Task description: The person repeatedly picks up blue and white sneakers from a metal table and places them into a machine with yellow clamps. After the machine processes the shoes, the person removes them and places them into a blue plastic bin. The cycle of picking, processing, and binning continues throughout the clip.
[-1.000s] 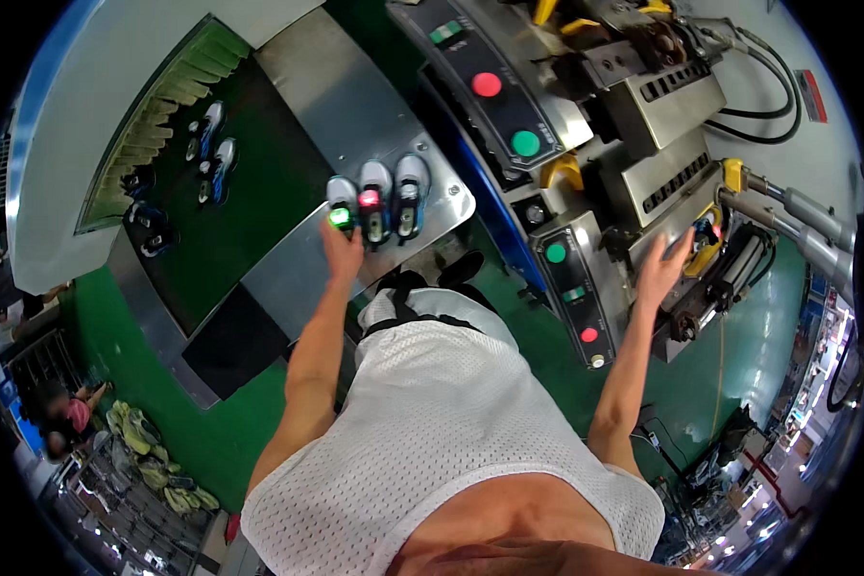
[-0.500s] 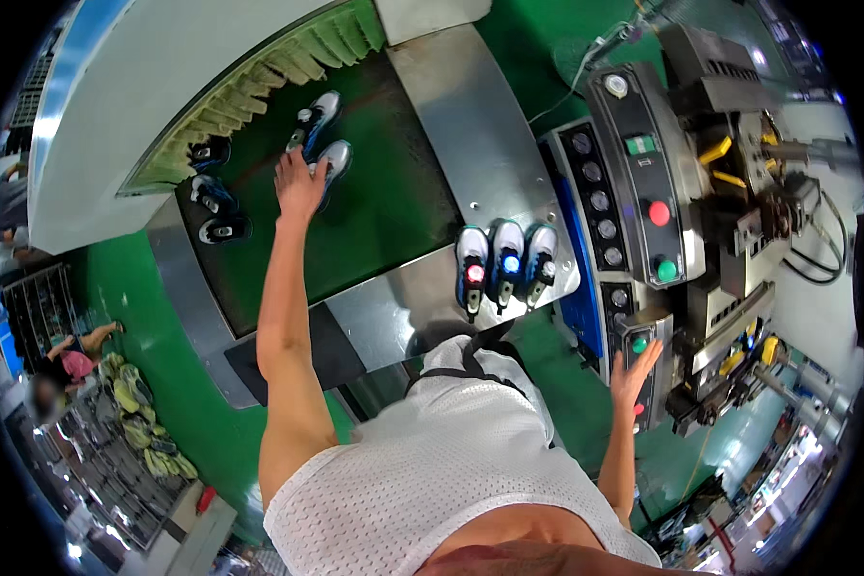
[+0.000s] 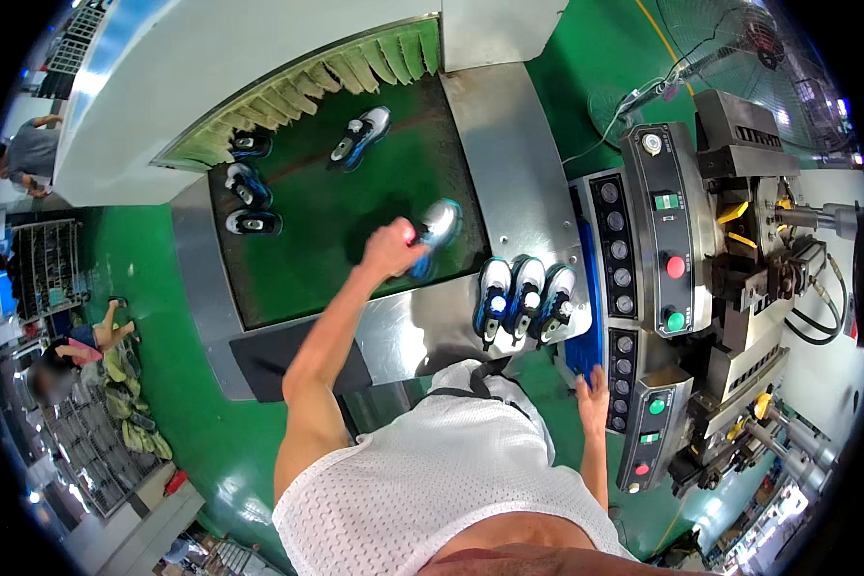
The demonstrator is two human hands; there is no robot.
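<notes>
Hold the grey-white & blue sports shoe (image 3: 441, 223), ctr. of frame, level w/ L hand (image 3: 393, 250) grasping its ankle end; R hand (image 3: 593, 399), lower right, is empty, fingers spread.

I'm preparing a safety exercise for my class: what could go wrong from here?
The left hand has a one-handed hold on a shoe, which might slip and drop.
Three shoes stand close together near the edge of the metal ledge; a bump could tip one off.
The open right hand is near a control panel, so it might brush a button accidentally.
</notes>
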